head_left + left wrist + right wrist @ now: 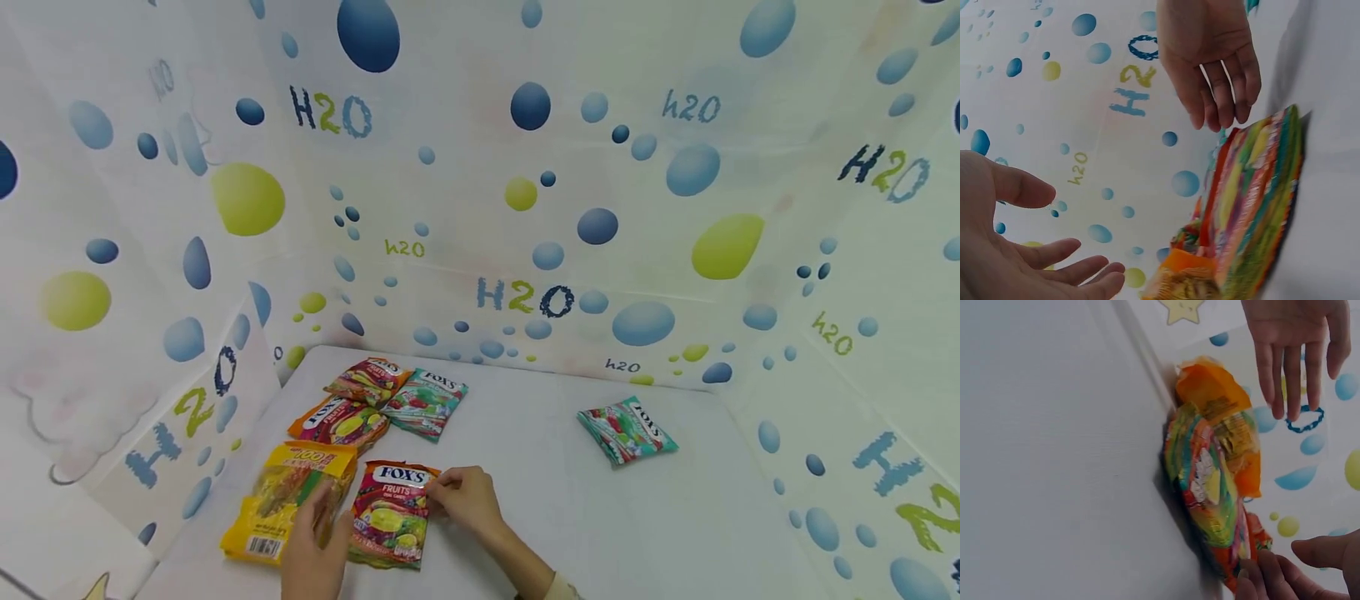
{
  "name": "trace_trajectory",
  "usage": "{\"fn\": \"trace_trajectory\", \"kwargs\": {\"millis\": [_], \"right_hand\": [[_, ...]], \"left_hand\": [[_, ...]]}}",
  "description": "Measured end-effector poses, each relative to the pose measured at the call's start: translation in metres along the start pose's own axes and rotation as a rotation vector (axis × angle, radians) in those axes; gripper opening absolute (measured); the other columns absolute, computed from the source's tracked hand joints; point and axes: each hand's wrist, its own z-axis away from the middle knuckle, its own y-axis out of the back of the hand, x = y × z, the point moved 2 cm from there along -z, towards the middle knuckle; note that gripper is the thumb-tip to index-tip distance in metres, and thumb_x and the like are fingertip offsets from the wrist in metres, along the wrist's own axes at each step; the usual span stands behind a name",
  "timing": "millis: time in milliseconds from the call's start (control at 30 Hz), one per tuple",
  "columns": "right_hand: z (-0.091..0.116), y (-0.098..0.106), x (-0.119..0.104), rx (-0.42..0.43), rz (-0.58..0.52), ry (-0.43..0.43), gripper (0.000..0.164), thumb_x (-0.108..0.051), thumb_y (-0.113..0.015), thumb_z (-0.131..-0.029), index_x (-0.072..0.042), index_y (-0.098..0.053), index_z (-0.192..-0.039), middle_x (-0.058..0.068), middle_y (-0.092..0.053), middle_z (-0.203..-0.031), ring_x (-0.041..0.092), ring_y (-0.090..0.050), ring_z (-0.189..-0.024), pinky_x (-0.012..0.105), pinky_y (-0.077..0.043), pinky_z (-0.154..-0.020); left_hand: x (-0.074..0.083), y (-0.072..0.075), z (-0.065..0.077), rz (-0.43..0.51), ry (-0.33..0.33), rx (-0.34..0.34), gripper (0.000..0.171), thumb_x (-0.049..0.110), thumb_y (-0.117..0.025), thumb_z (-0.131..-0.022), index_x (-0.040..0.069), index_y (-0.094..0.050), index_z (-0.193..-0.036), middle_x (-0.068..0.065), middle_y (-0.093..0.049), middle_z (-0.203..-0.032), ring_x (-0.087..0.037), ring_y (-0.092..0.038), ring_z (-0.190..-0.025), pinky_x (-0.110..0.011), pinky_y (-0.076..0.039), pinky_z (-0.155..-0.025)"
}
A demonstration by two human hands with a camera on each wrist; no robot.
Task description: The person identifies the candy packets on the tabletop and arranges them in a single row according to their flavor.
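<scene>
Red rectangular plastic FOX'S bag [390,518] lay just right of the yellow plastic packet [281,492], two red-orange plastic pouches [371,380] plus a teal plastic pouch [425,403] were bunched behind, and another teal plastic pouch [627,431] sat way off right, all on the white table [585,525].

A bubble-print backdrop [457,196] is filling the upper frame; one teal packet [626,432] is lying at lower right.

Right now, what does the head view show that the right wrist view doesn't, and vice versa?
Only the head view: a teal packet lying apart on the right. Only the right wrist view: the left hand from its palm side. Both: the two hands, the yellow packet, and the right hand at the red packet's edge.
</scene>
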Motion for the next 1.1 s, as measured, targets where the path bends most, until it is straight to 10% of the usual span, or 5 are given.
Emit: {"fn": "trace_trajectory", "kwargs": {"millis": [333,667,1100], "right_hand": [[-0.017,0.000,-0.020,0.009,0.055,0.080,0.015,-0.022,-0.076,-0.095,-0.008,-0.081,-0.094,0.006,-0.077,-0.079,0.025,-0.075,-0.069,0.022,-0.054,-0.055],[-0.034,-0.006,-0.032,0.060,0.159,0.113,0.017,-0.029,-0.076,-0.095,-0.014,-0.082,-0.096,-0.010,-0.074,-0.080,0.003,-0.067,-0.069,0.025,-0.055,-0.062],[-0.049,-0.014,-0.041,0.124,0.065,0.088,0.017,-0.026,-0.076,-0.097,-0.010,-0.080,-0.099,-0.002,-0.077,-0.082,0.014,-0.074,-0.074,0.022,-0.059,-0.063]], "left_hand": [[0.018,0.019,-0.022,-0.103,-0.042,0.057,0.064,0.029,-0.055,-0.108,0.003,-0.031,-0.160,-0.028,-0.037,-0.159,-0.045,-0.038,-0.146,-0.058,-0.036,-0.119],[0.034,0.026,-0.047,-0.106,-0.021,-0.012,0.071,0.042,-0.051,-0.106,0.004,-0.030,-0.162,-0.029,-0.034,-0.161,-0.047,-0.039,-0.144,-0.062,-0.036,-0.118],[0.042,0.033,-0.079,-0.054,-0.125,-0.020,0.068,0.039,-0.051,-0.108,-0.003,-0.033,-0.158,-0.031,-0.040,-0.155,-0.047,-0.045,-0.138,-0.061,-0.047,-0.107]]}}
